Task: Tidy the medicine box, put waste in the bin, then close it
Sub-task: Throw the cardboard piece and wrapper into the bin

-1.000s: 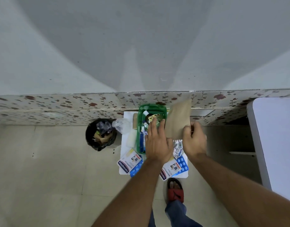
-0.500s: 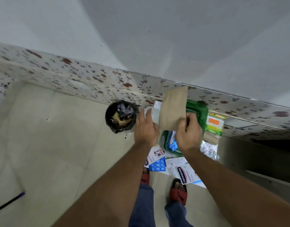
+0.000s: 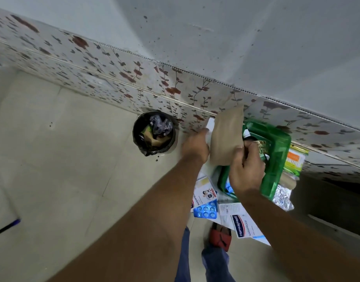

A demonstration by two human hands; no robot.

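The green medicine box (image 3: 276,151) stands open on a white sheet (image 3: 210,124) by the wall. My right hand (image 3: 246,169) hovers over the box and pinches a brown paper envelope (image 3: 227,137) by its lower edge, holding it upright. My left hand (image 3: 195,146) is blurred at the sheet's far left corner, between the envelope and the black bin (image 3: 154,133). Its fingers are curled, and what they grip is unclear. The bin holds crumpled plastic and brown paper scraps.
Plaster packets (image 3: 243,222), a blue blister strip (image 3: 205,209), foil (image 3: 282,197) and an orange-green packet (image 3: 295,159) lie around the box. A floral skirting runs behind. My red sandal (image 3: 219,236) is just below the sheet. Bare floor tiles lie to the left.
The view swung left and closer. My left hand left the box and moved left towards the bin side. The right hand kept hold of the envelope.
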